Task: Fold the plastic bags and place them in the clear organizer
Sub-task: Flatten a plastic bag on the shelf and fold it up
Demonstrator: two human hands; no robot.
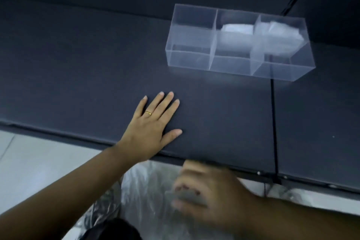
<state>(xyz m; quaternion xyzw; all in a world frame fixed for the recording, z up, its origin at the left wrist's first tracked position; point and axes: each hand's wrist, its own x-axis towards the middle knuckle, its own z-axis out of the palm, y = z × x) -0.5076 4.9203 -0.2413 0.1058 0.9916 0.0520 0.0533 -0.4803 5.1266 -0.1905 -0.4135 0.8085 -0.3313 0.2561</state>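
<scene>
Retrieval of another bag is underway below the desk: right hand blurred, its fingers' grip indiscernible; left hand spread flat. Organizer: two compartments filled, the left one seemingly unfilled. Lifting and folding is called for.

dark table | on it: clear organizer, far right; left hand flat, near edge

Tabletop: matte black, plain, no pattern. Organizer: clear, colourless walls. Folded bags in the organizer: translucent white. Ring on the left hand: gold. Floor: pale grey. Plastic bag below the tabletop edge: clear with white glare streaks.
</scene>
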